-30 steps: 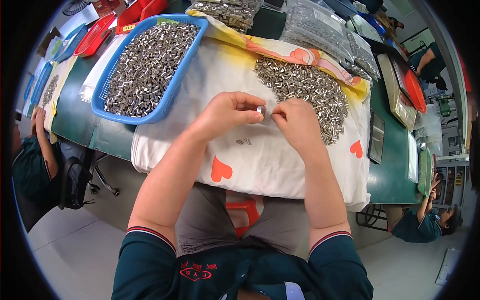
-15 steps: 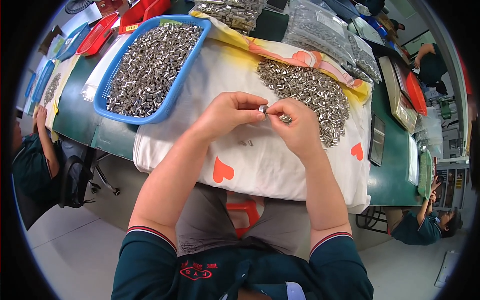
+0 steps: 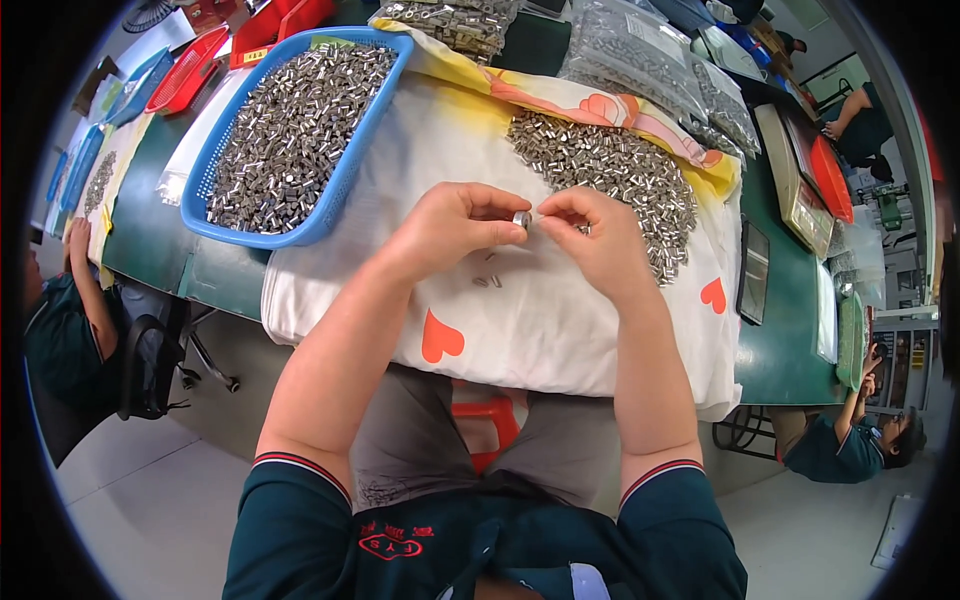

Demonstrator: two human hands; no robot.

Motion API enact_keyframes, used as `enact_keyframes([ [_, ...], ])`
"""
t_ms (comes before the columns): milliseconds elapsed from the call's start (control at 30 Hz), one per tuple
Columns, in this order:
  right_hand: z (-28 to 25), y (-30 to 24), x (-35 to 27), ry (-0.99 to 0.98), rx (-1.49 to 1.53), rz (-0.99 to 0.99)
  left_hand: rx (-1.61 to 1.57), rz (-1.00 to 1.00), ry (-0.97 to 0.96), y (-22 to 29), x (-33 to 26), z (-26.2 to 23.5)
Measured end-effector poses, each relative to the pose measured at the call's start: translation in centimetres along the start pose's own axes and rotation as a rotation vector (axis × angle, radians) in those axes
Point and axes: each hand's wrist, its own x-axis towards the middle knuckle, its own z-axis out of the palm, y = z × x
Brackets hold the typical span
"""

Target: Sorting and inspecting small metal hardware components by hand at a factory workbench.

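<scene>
My left hand (image 3: 455,225) pinches a small round metal ring (image 3: 522,219) between thumb and fingertips, above the white cloth (image 3: 400,140). Just right of the ring, my right hand (image 3: 595,235) is closed, thumb and forefinger together and apart from it. Small metal cylinders (image 3: 584,229) show among its curled fingers; whether its fingertips hold one is too small to tell. A few loose metal cylinders (image 3: 495,281) lie on the cloth below my hands. Beyond my right hand spreads a pile of shiny metal cylinders (image 3: 640,180).
A blue basket (image 3: 325,215) full of similar cylinders stands at the left. Filled clear plastic bags (image 3: 635,55) lie at the back. A dark flat device (image 3: 754,272) rests on the green table (image 3: 790,350) at the right. Other people sit at both sides.
My right hand has drawn slightly away from the ring, which stays in my left hand. One more metal cylinder shows on the cloth below my hands. The view has shifted a little.
</scene>
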Motion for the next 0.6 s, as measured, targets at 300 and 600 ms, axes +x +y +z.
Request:
enact_keyframes([
  [300, 0.0, 1.7, 0.0, -0.024, -0.619, -0.239, -0.044, 0.027, -0.021, -0.3, 0.3, 0.0],
  [600, 0.5, -0.5, -0.2, 0.027, 0.095, -0.003, -0.128, 0.016, -0.026, 0.1, 0.1, -0.1],
])
